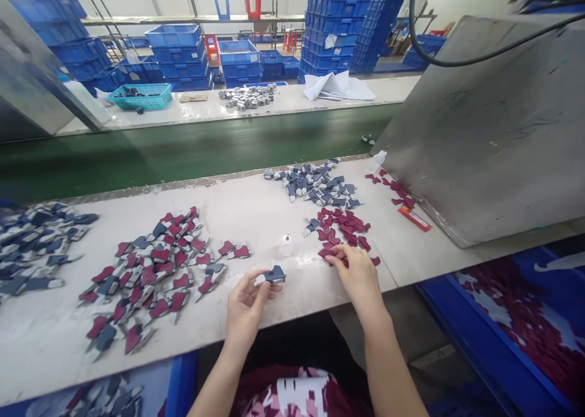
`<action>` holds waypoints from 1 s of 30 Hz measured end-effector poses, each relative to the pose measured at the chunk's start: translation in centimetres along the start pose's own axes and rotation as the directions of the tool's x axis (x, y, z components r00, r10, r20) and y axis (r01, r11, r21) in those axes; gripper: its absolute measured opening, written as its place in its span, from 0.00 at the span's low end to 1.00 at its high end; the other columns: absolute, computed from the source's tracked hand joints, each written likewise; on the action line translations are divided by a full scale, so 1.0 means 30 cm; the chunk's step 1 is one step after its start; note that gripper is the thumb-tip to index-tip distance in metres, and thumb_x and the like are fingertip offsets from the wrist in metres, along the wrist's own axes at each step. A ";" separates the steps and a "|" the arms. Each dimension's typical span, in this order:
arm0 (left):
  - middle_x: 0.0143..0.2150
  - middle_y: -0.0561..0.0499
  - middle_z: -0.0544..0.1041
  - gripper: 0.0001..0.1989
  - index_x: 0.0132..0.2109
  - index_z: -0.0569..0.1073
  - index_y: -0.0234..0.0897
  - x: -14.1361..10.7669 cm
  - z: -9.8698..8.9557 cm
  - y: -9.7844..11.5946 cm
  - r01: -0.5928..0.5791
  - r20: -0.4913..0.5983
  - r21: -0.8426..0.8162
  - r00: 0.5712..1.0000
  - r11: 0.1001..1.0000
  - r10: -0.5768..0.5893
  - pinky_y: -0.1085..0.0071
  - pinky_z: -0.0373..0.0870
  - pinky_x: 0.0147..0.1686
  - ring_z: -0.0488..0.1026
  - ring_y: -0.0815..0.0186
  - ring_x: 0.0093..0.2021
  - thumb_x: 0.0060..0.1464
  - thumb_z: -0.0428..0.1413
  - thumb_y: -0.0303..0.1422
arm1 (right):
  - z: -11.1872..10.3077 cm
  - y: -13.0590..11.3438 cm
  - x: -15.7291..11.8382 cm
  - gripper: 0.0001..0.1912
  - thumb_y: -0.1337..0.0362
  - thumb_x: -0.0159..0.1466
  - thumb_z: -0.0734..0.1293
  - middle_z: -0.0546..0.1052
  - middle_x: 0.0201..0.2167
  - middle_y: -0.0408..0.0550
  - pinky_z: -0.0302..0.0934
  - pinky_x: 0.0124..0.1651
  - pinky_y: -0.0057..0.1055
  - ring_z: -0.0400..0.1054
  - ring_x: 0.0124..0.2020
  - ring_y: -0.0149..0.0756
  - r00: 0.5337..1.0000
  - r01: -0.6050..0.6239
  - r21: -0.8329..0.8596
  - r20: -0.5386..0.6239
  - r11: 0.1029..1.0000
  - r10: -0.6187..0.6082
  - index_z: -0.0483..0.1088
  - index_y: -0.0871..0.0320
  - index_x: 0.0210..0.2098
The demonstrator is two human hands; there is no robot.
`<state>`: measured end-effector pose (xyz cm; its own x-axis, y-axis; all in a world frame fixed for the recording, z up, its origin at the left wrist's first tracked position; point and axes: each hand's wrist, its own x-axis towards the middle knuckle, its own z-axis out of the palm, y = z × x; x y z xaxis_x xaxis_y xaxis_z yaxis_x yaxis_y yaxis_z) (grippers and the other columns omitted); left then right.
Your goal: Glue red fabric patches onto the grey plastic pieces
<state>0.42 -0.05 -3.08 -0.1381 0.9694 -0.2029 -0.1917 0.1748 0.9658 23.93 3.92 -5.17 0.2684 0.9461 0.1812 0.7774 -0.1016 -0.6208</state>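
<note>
Between the thumb and fingers of my left hand (249, 301) is a small blue-and-grey plastic part (273, 275), held just above the bench near its front edge. My right hand (359, 274) reaches down to a pile of flat maroon pieces (345, 222), its thumb and fingertips pinched at a maroon piece (327, 253) on the pile's near side. Behind that pile lies a heap of blue-and-grey parts (315, 182). Left of my left hand spreads a pile of grey parts with maroon or blue faces (159, 270). A small white bottle (286, 245) stands between the piles.
More blue-and-grey parts (41, 240) lie far left. A green conveyor belt (205, 146) runs behind the bench (237, 203). A large metal panel (493, 124) rises at the right. Blue crates (503, 344) holding pieces stand below the bench; a red-orange packet (414, 218) lies by the panel.
</note>
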 end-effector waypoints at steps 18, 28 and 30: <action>0.40 0.45 0.85 0.20 0.49 0.81 0.35 -0.064 0.042 0.037 -0.095 -0.062 0.021 0.993 0.995 0.097 0.62 0.80 0.48 0.83 0.54 0.43 0.50 0.66 0.38 | 0.035 -0.358 -0.208 0.16 0.51 0.50 0.78 0.80 0.26 0.48 0.73 0.33 0.33 0.76 0.29 0.40 0.943 -0.320 0.800 0.220 0.507 0.248 0.77 0.58 0.26; 0.44 0.44 0.85 0.17 0.46 0.82 0.35 -0.059 0.044 0.041 -0.085 -0.055 -0.014 0.995 0.996 0.084 0.62 0.80 0.48 0.83 0.53 0.44 0.49 0.67 0.37 | 0.039 -0.343 -0.212 0.10 0.56 0.54 0.77 0.82 0.30 0.47 0.73 0.39 0.35 0.77 0.33 0.41 0.961 -0.275 0.797 0.207 0.538 0.185 0.80 0.55 0.30; 0.43 0.44 0.85 0.17 0.45 0.82 0.34 -0.055 0.047 0.044 -0.064 -0.066 -0.013 0.996 0.998 0.063 0.62 0.81 0.48 0.83 0.53 0.44 0.48 0.67 0.38 | 0.038 -0.344 -0.213 0.09 0.56 0.55 0.76 0.82 0.30 0.47 0.73 0.37 0.35 0.76 0.33 0.40 0.971 -0.236 0.785 0.169 0.573 0.168 0.80 0.55 0.30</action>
<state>1.76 -1.19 -1.24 -0.2140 0.9649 -0.1524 -0.1955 0.1106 0.9745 13.56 -0.74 -0.79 0.2957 0.9536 -0.0571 -0.0645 -0.0397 -0.9971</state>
